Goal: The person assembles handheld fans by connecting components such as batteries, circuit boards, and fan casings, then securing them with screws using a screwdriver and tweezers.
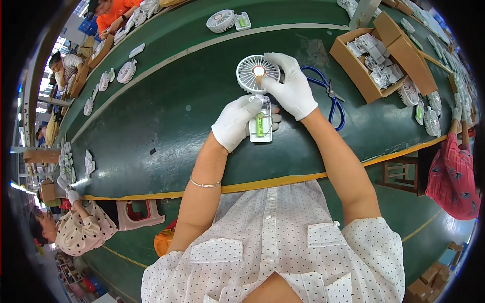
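A small white hand fan [257, 73] lies on the green belt [166, 116], its round grille toward the far side and its open base with a green battery [260, 125] toward me. My left hand [235, 122], in a white glove, grips the base from the left. Also gloved in white, my right hand [288, 86] rests on the grille's right edge, fingers over the copper-coloured centre.
Blue-handled scissors [331, 98] lie just right of my right hand. A cardboard box [376, 60] of white parts stands at the far right. Another fan [222, 21] sits farther up the belt. Other people work on both sides; fan parts lie along the left.
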`<state>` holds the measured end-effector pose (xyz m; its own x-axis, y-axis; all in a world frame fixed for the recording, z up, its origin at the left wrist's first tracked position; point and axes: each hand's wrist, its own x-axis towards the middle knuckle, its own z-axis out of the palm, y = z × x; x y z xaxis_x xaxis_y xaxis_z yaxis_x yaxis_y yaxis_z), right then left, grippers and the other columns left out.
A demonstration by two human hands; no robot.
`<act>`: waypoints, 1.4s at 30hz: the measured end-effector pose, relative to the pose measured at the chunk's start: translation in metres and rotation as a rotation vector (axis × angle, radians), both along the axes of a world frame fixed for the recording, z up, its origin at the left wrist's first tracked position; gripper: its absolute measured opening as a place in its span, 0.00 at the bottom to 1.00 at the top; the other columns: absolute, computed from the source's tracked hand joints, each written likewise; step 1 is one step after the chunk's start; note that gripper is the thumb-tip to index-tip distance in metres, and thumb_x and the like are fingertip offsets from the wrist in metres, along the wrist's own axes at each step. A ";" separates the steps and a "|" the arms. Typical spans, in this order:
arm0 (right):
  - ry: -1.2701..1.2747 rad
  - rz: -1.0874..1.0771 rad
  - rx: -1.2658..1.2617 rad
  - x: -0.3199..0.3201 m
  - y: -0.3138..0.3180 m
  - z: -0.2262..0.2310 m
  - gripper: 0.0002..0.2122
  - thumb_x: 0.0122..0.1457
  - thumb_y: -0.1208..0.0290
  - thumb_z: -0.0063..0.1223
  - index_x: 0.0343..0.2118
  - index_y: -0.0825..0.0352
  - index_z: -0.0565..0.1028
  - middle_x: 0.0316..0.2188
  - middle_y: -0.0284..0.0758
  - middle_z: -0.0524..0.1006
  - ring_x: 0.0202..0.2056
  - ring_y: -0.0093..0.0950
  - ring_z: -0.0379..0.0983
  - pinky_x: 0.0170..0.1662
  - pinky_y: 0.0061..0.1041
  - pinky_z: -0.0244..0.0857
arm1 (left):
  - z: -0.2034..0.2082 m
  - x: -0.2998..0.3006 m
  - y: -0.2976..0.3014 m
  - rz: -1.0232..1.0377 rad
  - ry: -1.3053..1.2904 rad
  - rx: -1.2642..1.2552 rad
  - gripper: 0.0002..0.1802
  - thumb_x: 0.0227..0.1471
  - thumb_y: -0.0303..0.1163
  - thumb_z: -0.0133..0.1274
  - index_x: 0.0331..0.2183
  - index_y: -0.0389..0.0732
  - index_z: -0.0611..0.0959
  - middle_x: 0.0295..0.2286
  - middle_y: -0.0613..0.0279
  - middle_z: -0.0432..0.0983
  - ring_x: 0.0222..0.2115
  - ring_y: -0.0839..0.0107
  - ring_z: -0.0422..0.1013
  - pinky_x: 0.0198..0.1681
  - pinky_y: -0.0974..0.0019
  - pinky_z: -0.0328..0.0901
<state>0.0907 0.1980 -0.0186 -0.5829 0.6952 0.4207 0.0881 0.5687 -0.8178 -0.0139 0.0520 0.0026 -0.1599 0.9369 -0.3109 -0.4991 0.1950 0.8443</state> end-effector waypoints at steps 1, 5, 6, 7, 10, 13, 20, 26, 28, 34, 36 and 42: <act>0.002 -0.002 -0.002 0.000 -0.001 0.000 0.27 0.51 0.62 0.64 0.54 0.67 0.72 0.53 0.43 0.70 0.54 0.36 0.71 0.57 0.30 0.65 | 0.002 0.001 0.001 0.009 -0.006 0.005 0.20 0.64 0.34 0.45 0.49 0.27 0.71 0.40 0.45 0.78 0.36 0.57 0.79 0.41 0.58 0.77; 0.064 -0.023 0.049 0.003 -0.008 0.002 0.26 0.51 0.63 0.62 0.54 0.66 0.72 0.53 0.43 0.70 0.55 0.37 0.69 0.58 0.32 0.64 | 0.003 0.003 0.000 0.037 0.019 0.015 0.17 0.64 0.33 0.43 0.46 0.28 0.72 0.37 0.47 0.78 0.32 0.58 0.80 0.37 0.58 0.77; 0.050 -0.021 0.092 0.003 -0.011 0.004 0.26 0.54 0.66 0.61 0.56 0.67 0.70 0.55 0.43 0.69 0.55 0.33 0.70 0.57 0.29 0.65 | 0.004 0.005 0.000 0.036 0.022 0.014 0.17 0.64 0.33 0.43 0.46 0.28 0.72 0.37 0.47 0.78 0.32 0.58 0.80 0.37 0.58 0.77; 0.053 -0.022 0.091 0.002 -0.012 0.007 0.26 0.54 0.66 0.61 0.56 0.67 0.70 0.55 0.43 0.69 0.55 0.33 0.70 0.57 0.29 0.65 | 0.005 0.007 0.000 0.089 0.069 0.014 0.16 0.63 0.33 0.43 0.45 0.28 0.71 0.36 0.48 0.77 0.31 0.58 0.79 0.36 0.58 0.77; 0.295 0.135 -0.301 -0.002 -0.010 0.001 0.25 0.60 0.70 0.54 0.60 0.70 0.66 0.56 0.45 0.71 0.53 0.31 0.73 0.50 0.26 0.70 | 0.009 0.011 0.002 0.200 0.110 0.028 0.16 0.63 0.33 0.42 0.45 0.29 0.71 0.35 0.49 0.77 0.30 0.57 0.79 0.35 0.57 0.78; 0.274 0.223 -0.677 0.001 -0.012 0.007 0.23 0.63 0.68 0.52 0.59 0.72 0.67 0.51 0.44 0.75 0.49 0.29 0.75 0.45 0.25 0.73 | 0.000 -0.002 0.005 0.277 0.072 0.081 0.17 0.64 0.33 0.42 0.47 0.29 0.69 0.37 0.47 0.76 0.32 0.54 0.79 0.35 0.55 0.77; -0.041 0.204 -0.023 0.005 -0.028 0.011 0.11 0.58 0.75 0.53 0.43 0.65 0.81 0.35 0.39 0.79 0.36 0.30 0.77 0.43 0.26 0.70 | -0.023 -0.033 0.009 0.510 -0.190 0.371 0.19 0.65 0.32 0.45 0.51 0.29 0.67 0.48 0.43 0.69 0.50 0.52 0.69 0.57 0.47 0.64; -0.037 0.222 0.007 0.003 -0.043 0.009 0.22 0.58 0.70 0.54 0.57 0.61 0.71 0.37 0.44 0.80 0.36 0.39 0.79 0.41 0.32 0.72 | -0.017 -0.024 0.010 0.483 -0.149 0.410 0.21 0.65 0.33 0.47 0.54 0.29 0.66 0.49 0.46 0.69 0.51 0.56 0.68 0.59 0.53 0.61; -0.122 0.237 0.092 0.004 -0.044 0.008 0.23 0.58 0.70 0.54 0.58 0.61 0.70 0.37 0.45 0.80 0.36 0.41 0.79 0.40 0.33 0.72 | -0.017 -0.020 0.011 0.467 -0.100 0.402 0.22 0.65 0.33 0.47 0.54 0.29 0.65 0.49 0.46 0.69 0.51 0.57 0.68 0.59 0.54 0.61; -0.245 0.259 0.074 0.005 -0.053 0.008 0.24 0.58 0.69 0.54 0.60 0.59 0.68 0.35 0.47 0.80 0.35 0.45 0.78 0.38 0.37 0.72 | -0.011 -0.014 0.010 0.497 -0.017 0.356 0.23 0.64 0.29 0.47 0.55 0.27 0.64 0.50 0.46 0.69 0.52 0.57 0.68 0.58 0.54 0.63; -0.203 0.250 0.040 0.005 -0.056 0.005 0.23 0.59 0.68 0.54 0.59 0.60 0.69 0.34 0.47 0.80 0.35 0.46 0.78 0.38 0.38 0.72 | -0.010 -0.012 0.011 0.551 0.019 0.320 0.23 0.63 0.29 0.47 0.56 0.28 0.65 0.50 0.46 0.69 0.52 0.58 0.68 0.57 0.55 0.63; -0.214 0.284 -0.129 0.002 -0.056 0.005 0.18 0.60 0.69 0.52 0.54 0.63 0.72 0.27 0.41 0.80 0.27 0.37 0.79 0.33 0.32 0.72 | -0.010 -0.017 0.011 0.593 0.165 0.381 0.22 0.63 0.28 0.47 0.55 0.30 0.66 0.50 0.46 0.69 0.51 0.57 0.69 0.57 0.54 0.63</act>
